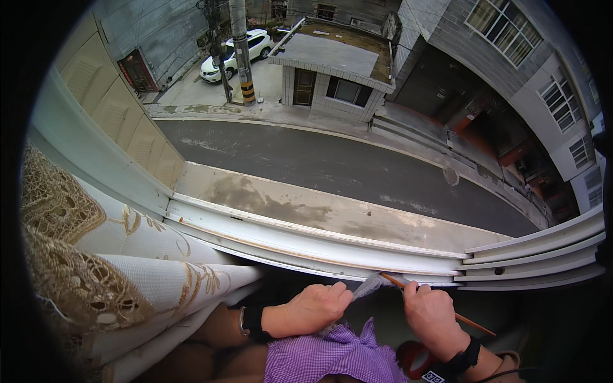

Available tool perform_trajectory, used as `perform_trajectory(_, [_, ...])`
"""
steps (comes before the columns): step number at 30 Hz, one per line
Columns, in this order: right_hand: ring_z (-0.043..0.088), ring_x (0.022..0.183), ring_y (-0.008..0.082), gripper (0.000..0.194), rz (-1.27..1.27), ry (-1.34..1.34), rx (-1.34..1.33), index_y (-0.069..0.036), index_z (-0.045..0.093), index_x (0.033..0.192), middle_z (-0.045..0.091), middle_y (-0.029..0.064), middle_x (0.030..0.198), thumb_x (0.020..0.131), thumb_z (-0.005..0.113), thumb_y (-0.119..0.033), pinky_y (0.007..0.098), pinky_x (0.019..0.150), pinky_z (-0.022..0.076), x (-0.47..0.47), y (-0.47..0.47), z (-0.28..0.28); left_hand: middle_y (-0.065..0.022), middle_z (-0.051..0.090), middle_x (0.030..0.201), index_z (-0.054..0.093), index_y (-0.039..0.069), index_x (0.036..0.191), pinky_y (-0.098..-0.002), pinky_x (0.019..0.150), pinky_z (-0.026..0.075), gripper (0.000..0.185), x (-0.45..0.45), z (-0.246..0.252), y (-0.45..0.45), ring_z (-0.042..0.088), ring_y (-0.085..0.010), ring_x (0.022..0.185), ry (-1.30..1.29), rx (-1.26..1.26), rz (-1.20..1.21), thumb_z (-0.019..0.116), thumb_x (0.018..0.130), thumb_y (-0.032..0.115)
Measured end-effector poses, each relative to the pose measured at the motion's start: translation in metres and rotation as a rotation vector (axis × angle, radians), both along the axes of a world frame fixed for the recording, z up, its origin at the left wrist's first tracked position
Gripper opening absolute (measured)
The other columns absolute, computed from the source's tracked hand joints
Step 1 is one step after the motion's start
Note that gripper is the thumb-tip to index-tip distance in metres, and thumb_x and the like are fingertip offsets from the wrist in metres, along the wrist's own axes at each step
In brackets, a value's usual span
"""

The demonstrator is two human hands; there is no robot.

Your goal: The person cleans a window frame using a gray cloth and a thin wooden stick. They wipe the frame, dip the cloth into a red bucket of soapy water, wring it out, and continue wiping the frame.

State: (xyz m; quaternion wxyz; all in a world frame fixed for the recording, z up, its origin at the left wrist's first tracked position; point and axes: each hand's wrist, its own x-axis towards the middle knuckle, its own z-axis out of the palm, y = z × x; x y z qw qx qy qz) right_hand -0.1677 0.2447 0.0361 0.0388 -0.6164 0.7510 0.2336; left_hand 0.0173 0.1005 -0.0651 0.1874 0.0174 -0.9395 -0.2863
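At the white window frame's sill track [306,244], my right hand [429,313] is closed around a thin brown stick [471,324], whose upper end rests at the track's inner edge. A strip of greyish, translucent material [368,286] runs from my left hand [321,306] to the stick's upper end. My left hand grips the strip's left end. A purple checked cloth [335,356] lies below and between my hands. Dark bands are around both wrists. What the strip is made of, I cannot tell.
A cream lace curtain [143,282] hangs on the left, close to my left forearm. Stacked sliding window frames [536,263] stand on the right. Beyond the track lies an outer concrete ledge [287,206], with a street [325,158] far below. A round red object [415,360] is beside my right wrist.
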Motion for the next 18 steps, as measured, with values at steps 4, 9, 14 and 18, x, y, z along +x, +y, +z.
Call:
perform_trajectory(4, [0.066,0.054,0.0249,0.024,0.05,-0.128,-0.067,0.006,0.058,0.097,0.064,0.0139,0.07,0.081,0.057,-0.011,0.0345,0.044,0.052,0.038,-0.04,-0.012,-0.0152,0.06,0.076,0.056,0.004,0.094,-0.0417,0.059,0.051,0.017,0.041,-0.019,-0.017,0.063,-0.0339,0.069,-0.124,0.334,0.131,0.061,0.078,0.009])
perform_trajectory(9, [0.066,0.055,0.0235,0.022,0.213,-0.259,-0.177,0.006,0.058,0.094,0.063,0.0128,0.066,0.08,0.057,-0.009,0.0331,0.045,0.0526,0.086,-0.103,-0.024,-0.0241,0.063,0.082,0.054,0.001,0.102,-0.0472,0.07,0.051,0.018,0.091,-0.04,-0.035,0.062,-0.0432,0.079,-0.158,0.755,0.318,0.055,0.087,0.01])
perform_trajectory(14, [0.067,0.058,0.0212,0.02,0.324,-0.32,-0.253,0.006,0.059,0.092,0.064,0.0121,0.065,0.078,0.058,-0.009,0.0304,0.047,0.0534,0.128,-0.157,-0.031,-0.0252,0.062,0.085,0.052,-0.002,0.103,-0.0407,0.069,0.05,0.019,0.132,-0.058,-0.049,0.062,-0.0433,0.081,-0.073,0.947,0.517,0.055,0.088,0.01])
perform_trajectory(18, [0.068,0.06,0.0194,0.021,0.38,-0.302,-0.309,0.006,0.06,0.091,0.064,0.0099,0.065,0.076,0.06,-0.009,0.0289,0.047,0.0536,0.165,-0.189,-0.039,-0.0077,0.062,0.117,0.053,-0.004,0.126,-0.0271,0.096,0.042,0.033,0.161,-0.068,-0.059,0.053,-0.0124,0.109,-0.016,1.198,0.614,0.052,0.095,0.006])
